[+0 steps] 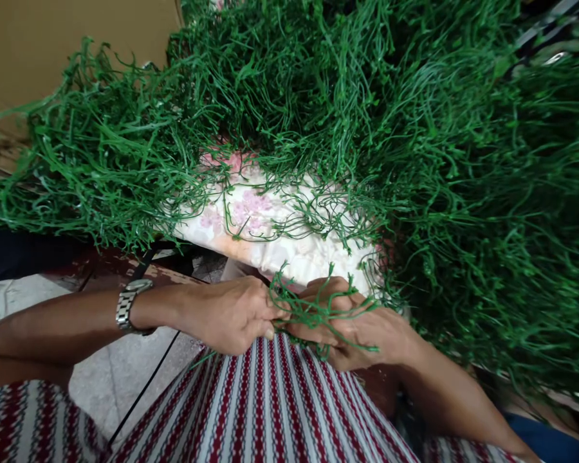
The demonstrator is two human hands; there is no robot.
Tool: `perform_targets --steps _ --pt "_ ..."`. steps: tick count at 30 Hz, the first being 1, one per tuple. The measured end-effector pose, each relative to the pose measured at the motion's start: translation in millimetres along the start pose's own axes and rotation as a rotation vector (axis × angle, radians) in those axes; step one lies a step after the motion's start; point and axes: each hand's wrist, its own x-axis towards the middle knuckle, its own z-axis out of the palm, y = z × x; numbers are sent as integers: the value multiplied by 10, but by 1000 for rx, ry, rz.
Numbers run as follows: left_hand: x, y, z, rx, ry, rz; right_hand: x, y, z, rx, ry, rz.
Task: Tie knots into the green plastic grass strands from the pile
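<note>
Close together over a striped garment, both my hands grip a small bunch of thin green strands (318, 311) with forked tips. My left hand (238, 315), a metal-banded watch (131, 305) at its wrist, pinches the bunch at its left end. Strands fan out across the back of my right hand (352, 331), whose fingers are closed round the bunch. Exactly where the fingertips meet is partly hidden by the strands. Just beyond my hands, a white flowered cloth (289, 251) covers the near edge of the work surface, with a few loose strands on it.
A large heap of the same green strands (289, 90) covers the back and right. Another pile (106, 154) lies at the left, in front of a brown cardboard panel (72, 45). A thin black cord (147, 386) runs above the pale floor at lower left.
</note>
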Motion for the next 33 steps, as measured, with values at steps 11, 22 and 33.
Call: perform_targets --steps 11,22,33 --pt "19 -347 -15 -722 402 -309 -261 311 -293 89 239 110" --pt "208 -527 217 -1146 704 -234 126 188 271 357 318 342" --pt "283 -484 401 -1276 931 -109 295 183 634 745 673 350"
